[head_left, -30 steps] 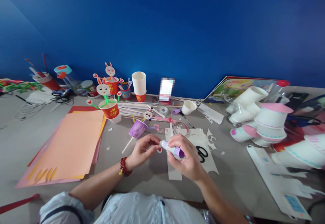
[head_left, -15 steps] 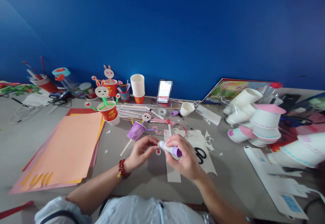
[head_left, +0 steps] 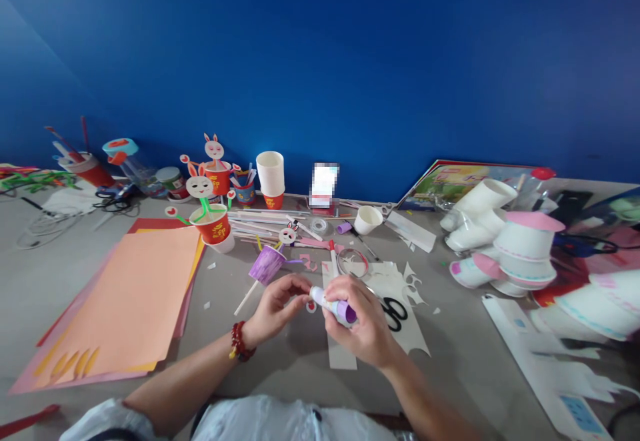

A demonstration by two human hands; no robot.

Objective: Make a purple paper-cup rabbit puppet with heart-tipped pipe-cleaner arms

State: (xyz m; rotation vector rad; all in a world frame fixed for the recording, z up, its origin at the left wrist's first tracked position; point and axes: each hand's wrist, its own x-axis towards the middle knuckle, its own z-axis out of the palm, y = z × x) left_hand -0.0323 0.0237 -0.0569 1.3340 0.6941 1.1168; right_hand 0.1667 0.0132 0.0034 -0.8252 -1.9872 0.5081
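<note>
My right hand (head_left: 363,324) is closed around a purple-and-white glue stick (head_left: 331,305), its white tip pointing left. My left hand (head_left: 277,304) pinches a small round white paper piece with a red heart (head_left: 311,306) right at that tip. Both hands hover low over the grey table (head_left: 450,361), near its front edge. Just behind my left hand lies a purple paper cup with a bunny face on a straw (head_left: 267,264), tipped on its side. A white paper strip (head_left: 341,354) lies under my right hand.
Black scissors (head_left: 397,311) rest on cut white paper right of my right hand. Orange and red paper sheets (head_left: 135,291) cover the left. Red bunny cups (head_left: 213,221), stacked cups (head_left: 271,177) and straws stand behind. White and pink paper bowls (head_left: 525,247) pile at the right.
My hands stay together on the glue stick and heart piece. The whole view has drifted slightly, so everything sits a little lower in the picture.
</note>
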